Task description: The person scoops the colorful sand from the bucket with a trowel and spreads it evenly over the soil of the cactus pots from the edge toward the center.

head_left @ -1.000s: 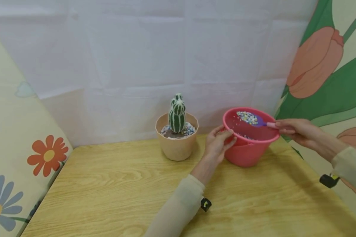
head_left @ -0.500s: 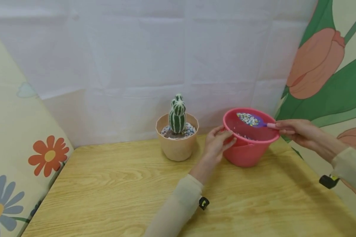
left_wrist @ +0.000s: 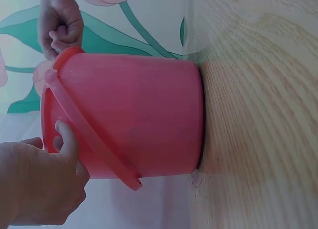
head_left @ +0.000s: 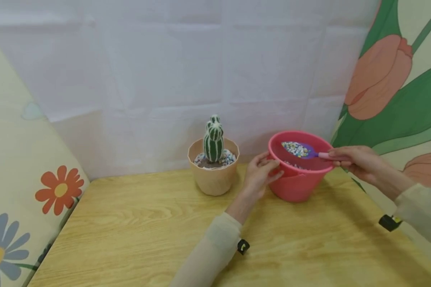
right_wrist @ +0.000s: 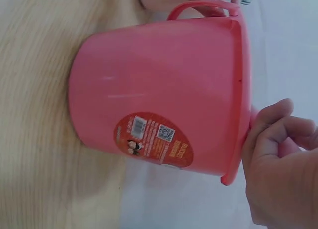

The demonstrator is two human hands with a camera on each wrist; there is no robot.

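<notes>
I've got the right hand (head_left: pixel 355 160) pinching a pink-handled purple scoop (head_left: pixel 311 151), heaped with multicoloured pebbles (head_left: pixel 293 148), over the mouth of the red plastic bucket (head_left: pixel 295 186). The bucket stands between my two hands, and the left hand (head_left: pixel 256 175) grips its rim. Left of that hand, near it, a striped cactus (head_left: pixel 213 147) rises from a peach pot (head_left: pixel 214 182).

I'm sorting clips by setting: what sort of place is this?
Probably an indoor corner, perhaps staged or a playroom: a wood-grain table stands before a creased white backdrop, with flower-decorated walls on both sides.
</notes>
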